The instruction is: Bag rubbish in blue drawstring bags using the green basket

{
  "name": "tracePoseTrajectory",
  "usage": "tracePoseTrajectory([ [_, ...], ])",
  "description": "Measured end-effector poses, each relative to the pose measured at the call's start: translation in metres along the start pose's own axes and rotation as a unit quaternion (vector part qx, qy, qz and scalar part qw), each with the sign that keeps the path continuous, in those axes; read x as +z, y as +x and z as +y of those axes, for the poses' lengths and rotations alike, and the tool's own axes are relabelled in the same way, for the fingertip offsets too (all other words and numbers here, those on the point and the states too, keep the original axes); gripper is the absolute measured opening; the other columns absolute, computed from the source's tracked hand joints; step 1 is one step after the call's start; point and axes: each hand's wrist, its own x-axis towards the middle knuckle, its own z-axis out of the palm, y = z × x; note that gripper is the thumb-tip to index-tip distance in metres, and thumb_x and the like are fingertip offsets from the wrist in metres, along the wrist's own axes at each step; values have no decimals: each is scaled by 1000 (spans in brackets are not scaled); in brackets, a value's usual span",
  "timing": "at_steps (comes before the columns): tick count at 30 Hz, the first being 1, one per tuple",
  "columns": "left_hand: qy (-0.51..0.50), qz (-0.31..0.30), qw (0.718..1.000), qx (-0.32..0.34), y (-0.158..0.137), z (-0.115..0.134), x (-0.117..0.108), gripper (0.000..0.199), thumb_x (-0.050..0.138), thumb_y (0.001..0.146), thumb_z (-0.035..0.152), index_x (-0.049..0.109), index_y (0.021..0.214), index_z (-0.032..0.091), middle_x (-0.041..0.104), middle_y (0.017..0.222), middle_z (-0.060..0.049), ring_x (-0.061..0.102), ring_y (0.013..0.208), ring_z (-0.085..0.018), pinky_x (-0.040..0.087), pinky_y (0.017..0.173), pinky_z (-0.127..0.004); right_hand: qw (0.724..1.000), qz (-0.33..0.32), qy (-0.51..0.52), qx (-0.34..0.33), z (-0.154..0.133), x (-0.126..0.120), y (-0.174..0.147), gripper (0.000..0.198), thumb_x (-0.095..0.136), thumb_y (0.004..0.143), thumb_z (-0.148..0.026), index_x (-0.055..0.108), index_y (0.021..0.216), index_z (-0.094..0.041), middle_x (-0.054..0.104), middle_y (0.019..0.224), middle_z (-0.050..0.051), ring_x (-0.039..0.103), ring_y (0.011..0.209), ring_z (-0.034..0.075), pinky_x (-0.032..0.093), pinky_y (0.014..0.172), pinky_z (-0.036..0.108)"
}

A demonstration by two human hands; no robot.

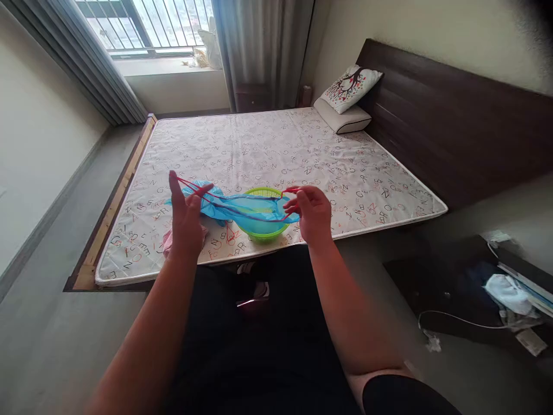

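A blue plastic drawstring bag (pixel 248 212) is stretched between my hands above the near side of the mattress. My left hand (pixel 186 216) has its fingers spread, and the bag's red drawstring is hooked over them and pulled taut. My right hand (pixel 314 214) is closed on the other end of the red drawstring, fingers and thumb bent together. Below and behind the bag sits a lime-green plastic basket (pixel 263 236) on the mattress, partly hidden by it. More crumpled blue plastic (pixel 211 188) shows beside my left hand. A pink cloth (pixel 168 241) lies partly behind my left wrist.
The letter-printed mattress (pixel 242 144) spreads out before me. Two stacked pillows (pixel 345 106) lie by the dark headboard (pixel 432 98). A wooden bed rail (pixel 110 213) runs along the left. At right, a dark low cabinet (pixel 432 288) holds a white bag (pixel 507 293) and a cable.
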Motion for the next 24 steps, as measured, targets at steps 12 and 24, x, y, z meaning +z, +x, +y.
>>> tracePoseTrajectory([
  [12, 8, -189, 981, -36, -46, -17, 43, 64, 69, 105, 41, 58, 164, 20, 68, 79, 2, 57, 59, -11, 48, 57, -24, 914, -269, -242, -183, -29, 28, -20, 11, 75, 105, -26, 85, 104, -26, 72, 106, 4, 70, 98, 16, 61, 90, 33],
  [24, 59, -279, 957, -52, -52, -6, 42, 63, 82, 92, 38, 69, 151, 20, 66, 83, 1, 50, 66, -12, 40, 62, -25, 905, -297, -276, -129, -37, 26, -24, 9, 73, 103, -15, 78, 98, -22, 77, 99, 1, 71, 90, 15, 57, 86, 29],
])
